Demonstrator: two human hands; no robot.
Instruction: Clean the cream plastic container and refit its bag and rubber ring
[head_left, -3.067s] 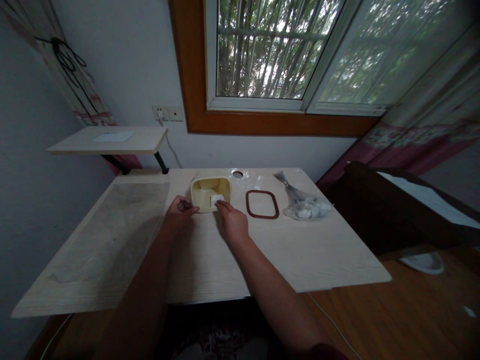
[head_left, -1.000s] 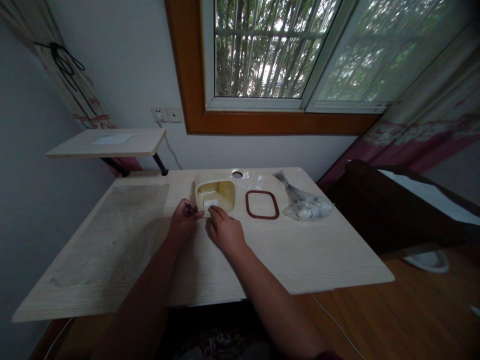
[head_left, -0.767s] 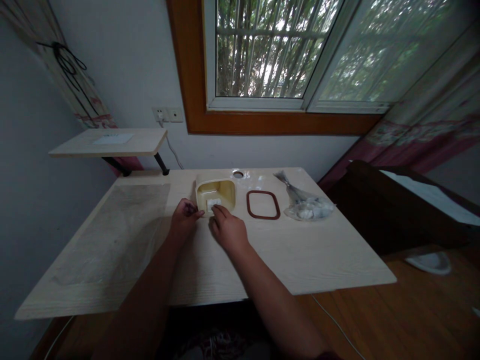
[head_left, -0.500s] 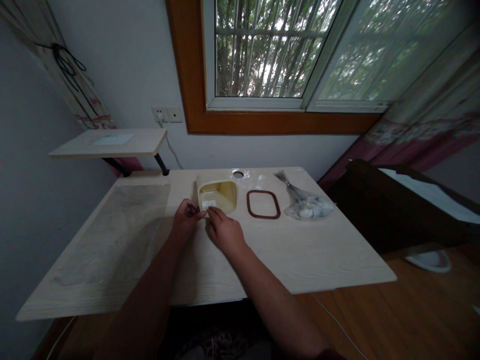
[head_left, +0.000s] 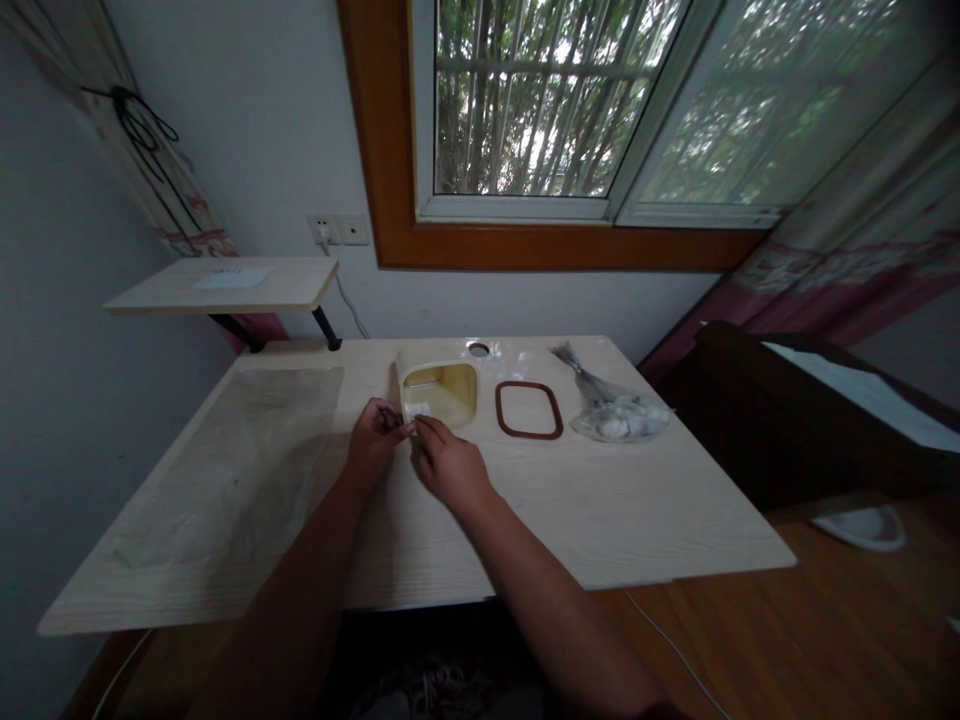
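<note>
A cream-yellow box with rounded corners (head_left: 477,395) rests near the back of the table, its opening toward me. My left hand (head_left: 371,440) is at its front left corner, fingers curled and thumb pressed inward. My right hand (head_left: 454,465) meets it there, fingertips pinched together just before the box's lower rim. What the two hands pinch is too small to make out. A small whitish patch (head_left: 418,408) shows just behind the fingertips, at the box's lower left. Right of the box, a reddish-brown rounded frame (head_left: 558,410) lies flat, touched by neither hand.
A tied clear plastic bag (head_left: 621,418) with whitish contents lies farther right. On the left, a thin clear plastic sheet (head_left: 225,470) covers part of the table (head_left: 637,520). A raised shelf (head_left: 292,280) stands at the back left, and a round hole (head_left: 478,350) pierces the table's rear.
The whole view has shifted very slightly. Both hands stay together at the box's front left corner, with only tiny finger movement. The frame and bag have not moved.
</note>
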